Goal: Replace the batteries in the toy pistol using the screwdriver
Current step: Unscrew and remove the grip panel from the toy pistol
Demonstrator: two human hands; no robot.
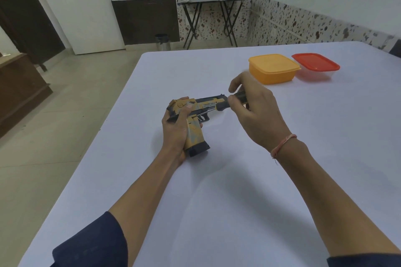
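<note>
The toy pistol (191,115) sits in the middle of the white tabletop (238,191), tipped on its side with the barrel pointing away and to the right. The left hand (175,132) is wrapped tight around its grip, thumb up against the rear of the slide, pinning it steady. The right hand (253,106) comes in from just beyond the pistol's muzzle, fingers pinched round the dark handle of the screwdriver (219,107). The thin shaft runs back along the pistol's flank and the tip lands right above the trigger, close to the left thumb. Whether the tip is truly seated in a screw head, I can't tell; it's too small to see.

Here's the danger, by my reckoning. That shaft comes in at a shallow slant rather than square to the side, so a hard twist could cam the tip out, chew the screw head, or skid straight into the left thumb sitting beside it. A freed screw could also roll off across the cloth and vanish.

Well beyond the pistol, to the right, an orange box (273,68) and a red-lidded box (315,65) wait side by side, both closed; no batteries in sight.
</note>
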